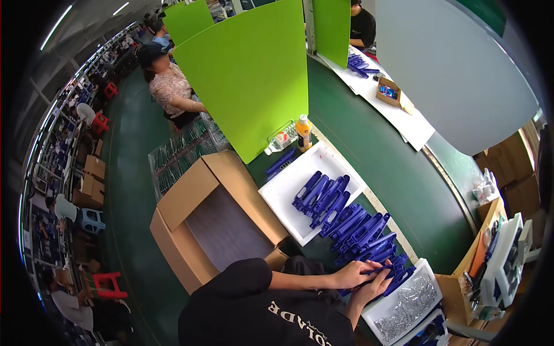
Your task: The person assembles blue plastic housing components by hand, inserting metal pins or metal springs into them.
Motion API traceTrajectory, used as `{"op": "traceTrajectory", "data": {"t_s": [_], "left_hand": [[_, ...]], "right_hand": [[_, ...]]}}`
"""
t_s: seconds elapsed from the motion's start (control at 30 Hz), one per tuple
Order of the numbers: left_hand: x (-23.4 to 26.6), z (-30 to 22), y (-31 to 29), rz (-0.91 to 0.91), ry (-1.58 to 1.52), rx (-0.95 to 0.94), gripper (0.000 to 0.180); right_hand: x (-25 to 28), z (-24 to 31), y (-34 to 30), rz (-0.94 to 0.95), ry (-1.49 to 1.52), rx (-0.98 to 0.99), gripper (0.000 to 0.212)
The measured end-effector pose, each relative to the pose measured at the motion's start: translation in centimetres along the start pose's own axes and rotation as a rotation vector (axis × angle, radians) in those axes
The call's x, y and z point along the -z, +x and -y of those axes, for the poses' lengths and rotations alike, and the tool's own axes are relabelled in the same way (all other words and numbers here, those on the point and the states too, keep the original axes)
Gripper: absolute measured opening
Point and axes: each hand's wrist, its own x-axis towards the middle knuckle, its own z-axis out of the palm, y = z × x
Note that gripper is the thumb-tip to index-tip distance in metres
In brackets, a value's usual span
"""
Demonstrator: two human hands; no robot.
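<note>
My left hand (351, 274) and my right hand (372, 289) meet at the near end of the workbench, both closed around one blue plastic part (378, 269). Right beside them lies a long heap of the same blue parts (360, 230). More blue parts (323, 193) sit in a white tray (284, 189) farther along. A white bin of small metal pieces (404, 300) stands just right of my right hand. My black sleeves fill the lower middle of the view.
An open cardboard box (219, 222) stands left of the bench. A green divider panel (248, 75) rises behind the tray, with an orange bottle (303, 132) and a clear bottle (280, 141) at its foot. Other people work beyond. A dark green conveyor belt (392, 173) runs on the right.
</note>
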Motion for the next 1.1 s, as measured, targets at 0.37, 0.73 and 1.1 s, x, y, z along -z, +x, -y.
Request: {"op": "traceTrajectory", "data": {"t_s": [0.37,0.73,1.1], "left_hand": [[-1.0,2.2,1.2,-0.138,0.129,-0.132,0.034],[-1.4,1.4,0.3,-0.085,0.338,-0.270,0.047],[0.6,-1.5,-0.4,0.034,0.052,0.033,0.074]], "right_hand": [[-1.3,0.7,0.7,-0.094,0.082,-0.075,0.026],[1.8,-0.7,1.7,-0.012,-0.016,0.095,0.034],[1.9,2.3,1.6,0.090,0.307,-0.195,0.016]]}}
